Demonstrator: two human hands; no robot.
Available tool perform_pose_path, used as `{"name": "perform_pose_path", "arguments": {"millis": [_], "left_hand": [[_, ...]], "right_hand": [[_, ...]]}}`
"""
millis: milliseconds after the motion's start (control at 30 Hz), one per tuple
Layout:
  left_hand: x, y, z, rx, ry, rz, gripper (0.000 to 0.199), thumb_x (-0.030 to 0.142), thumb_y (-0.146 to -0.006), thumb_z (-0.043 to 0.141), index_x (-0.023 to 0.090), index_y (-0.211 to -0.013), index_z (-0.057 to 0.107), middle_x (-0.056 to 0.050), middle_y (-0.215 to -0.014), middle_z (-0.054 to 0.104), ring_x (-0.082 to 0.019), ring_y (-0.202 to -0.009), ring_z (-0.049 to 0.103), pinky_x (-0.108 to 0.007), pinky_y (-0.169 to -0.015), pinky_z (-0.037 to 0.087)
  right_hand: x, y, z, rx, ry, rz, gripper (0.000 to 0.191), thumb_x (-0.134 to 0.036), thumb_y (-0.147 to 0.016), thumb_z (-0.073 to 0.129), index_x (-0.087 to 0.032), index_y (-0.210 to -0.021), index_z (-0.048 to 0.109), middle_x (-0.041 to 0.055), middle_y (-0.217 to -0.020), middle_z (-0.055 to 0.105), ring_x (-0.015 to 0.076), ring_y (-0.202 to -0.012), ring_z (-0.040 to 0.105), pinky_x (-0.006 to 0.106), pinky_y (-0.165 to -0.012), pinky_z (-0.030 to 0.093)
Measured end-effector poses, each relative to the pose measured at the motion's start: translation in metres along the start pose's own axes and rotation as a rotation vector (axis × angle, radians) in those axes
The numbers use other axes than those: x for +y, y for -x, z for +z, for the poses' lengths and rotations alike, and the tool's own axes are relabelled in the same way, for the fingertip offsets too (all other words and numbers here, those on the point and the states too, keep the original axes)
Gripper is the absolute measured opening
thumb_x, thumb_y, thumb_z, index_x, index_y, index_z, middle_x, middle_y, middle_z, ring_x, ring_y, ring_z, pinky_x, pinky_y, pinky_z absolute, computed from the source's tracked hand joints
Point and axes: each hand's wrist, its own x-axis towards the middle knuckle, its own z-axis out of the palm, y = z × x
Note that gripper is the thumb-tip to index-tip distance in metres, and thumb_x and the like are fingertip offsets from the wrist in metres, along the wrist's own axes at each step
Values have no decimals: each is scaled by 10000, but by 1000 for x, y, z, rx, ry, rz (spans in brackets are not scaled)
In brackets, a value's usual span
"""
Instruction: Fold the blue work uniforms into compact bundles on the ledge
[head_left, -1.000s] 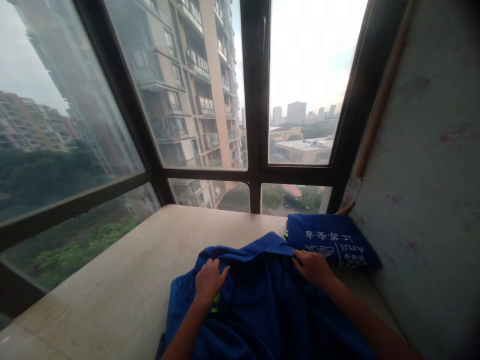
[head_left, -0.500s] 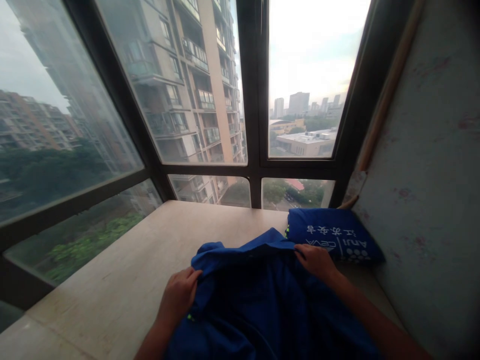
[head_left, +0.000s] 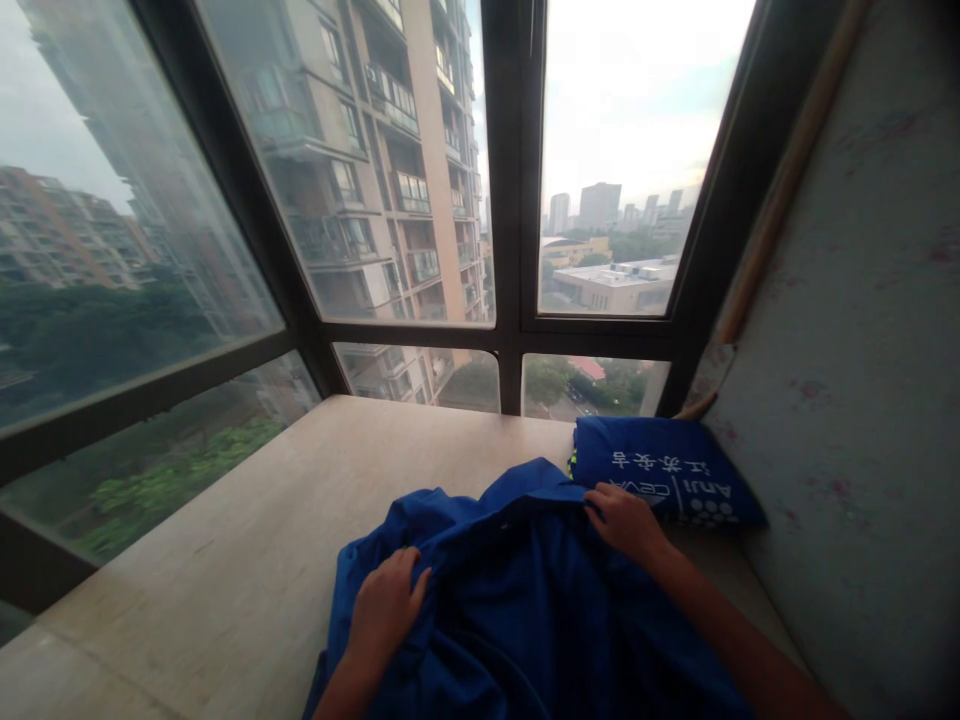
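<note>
Head view: both hands are at the raised far edge of a blue cloth (head_left: 517, 600), which lies in loose folds on the pale sill (head_left: 225, 560) and runs out of the picture at the bottom. The right hand (head_left: 626, 520) pinches the cloth near its far right corner, thumb and fingers closed on the edge. The left hand (head_left: 386, 600) is on the cloth's left part, back of the hand up, fingers bent and thumb a little apart; whether it grips a fold, I cannot tell. Between the hands the edge rises in a soft peak, with deep, dark creases running down from it.

Just beyond the right hand, a folded blue bundle (head_left: 660, 450) lies on the sill, its white lettering upside down and a bit of yellow-green showing at its left end. The hand covers part of the lettering. To the right of the bundle is a pale wall (head_left: 847, 400) with faint reddish flowers. Dark window frames (head_left: 510, 200) stand behind the sill, with tall buildings and trees outside.
</note>
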Motion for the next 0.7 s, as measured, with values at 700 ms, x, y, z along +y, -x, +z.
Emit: {"name": "perform_pose_path", "arguments": {"millis": [700], "left_hand": [[12,-12,9,10,-5,23,211,120,-858,502,220,-985,638,-38,-1034,687,-202,-954,654,-306,-848,431]], "right_hand": [[0,-12,7,26,-15,-51,174,-234,-941,507,-224,-978,677,59,-1042,645,219,-1018,584,284,-780,449]]}}
